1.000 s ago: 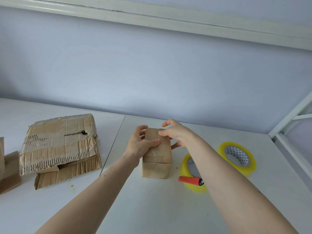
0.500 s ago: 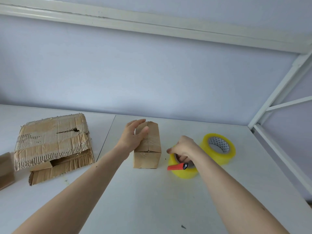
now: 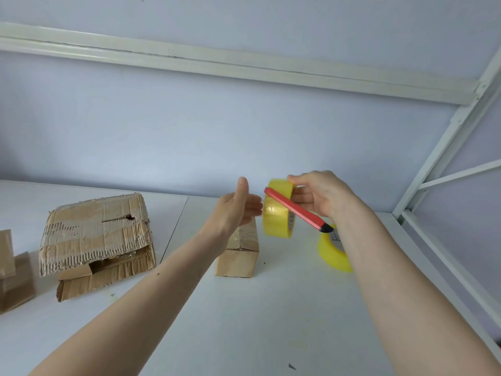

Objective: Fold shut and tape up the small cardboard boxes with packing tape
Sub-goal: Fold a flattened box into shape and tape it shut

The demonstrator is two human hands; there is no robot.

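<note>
A small brown cardboard box [image 3: 238, 260] stands on the white table [image 3: 244, 321], flaps folded shut. Above its far end my right hand [image 3: 322, 198] grips a yellow roll of packing tape [image 3: 278, 215] held on edge in the air, together with a red utility knife [image 3: 296, 210] that slants across the roll. My left hand [image 3: 238, 208] is raised just left of the roll, fingers straight and spread toward it, holding nothing. It hides the far part of the box.
A second yellow tape roll [image 3: 334, 253] lies on the table at the right, partly behind my right forearm. A larger torn cardboard box [image 3: 95, 240] sits at the left. More cardboard pieces [image 3: 13, 278] lie at the left edge. A white metal frame [image 3: 444, 164] borders the right side.
My right hand lifted the tape roll and red knife from the table into the air. My left hand left the small box and rose toward the roll.
</note>
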